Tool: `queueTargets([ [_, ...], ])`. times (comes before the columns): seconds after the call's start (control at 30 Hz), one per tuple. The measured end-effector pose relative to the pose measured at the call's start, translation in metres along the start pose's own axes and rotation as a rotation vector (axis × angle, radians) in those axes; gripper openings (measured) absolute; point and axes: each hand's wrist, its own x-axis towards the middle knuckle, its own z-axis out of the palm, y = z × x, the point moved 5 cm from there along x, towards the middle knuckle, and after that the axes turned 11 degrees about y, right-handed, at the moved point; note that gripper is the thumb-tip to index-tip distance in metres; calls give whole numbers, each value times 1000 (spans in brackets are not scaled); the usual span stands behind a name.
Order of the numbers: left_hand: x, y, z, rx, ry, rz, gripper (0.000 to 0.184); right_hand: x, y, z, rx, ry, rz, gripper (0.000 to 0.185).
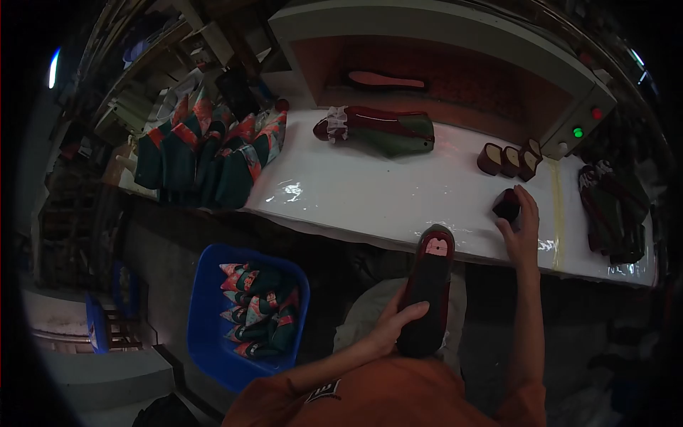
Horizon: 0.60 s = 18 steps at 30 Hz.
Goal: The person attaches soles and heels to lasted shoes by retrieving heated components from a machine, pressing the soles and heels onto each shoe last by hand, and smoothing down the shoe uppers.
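Note:
My left hand grips a dark red shoe sole up, its heel end with a pale pink patch pointing toward the white table. Over the table's front right part, my right hand has its thumb and fingers around a small dark heel block. Just behind it stand several dark heel blocks with pale tops. Farther left on the table lies a dark red and green shoe on its last.
Green shoe lasts with red-patterned toes stand at the left. A blue basket on the floor holds more. Behind the table is a box-shaped machine with a sole piece inside. Dark shoes lie at the far right.

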Motion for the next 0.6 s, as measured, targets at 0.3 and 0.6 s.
queueTargets([
  [0.3, 1, -9, 3, 26, 38, 51, 71, -22, 10, -7, 339, 8, 288, 59],
  [0.6, 9, -19, -3, 125, 12, 178, 81, -75, -105, -4, 622, -83, -156, 73],
])
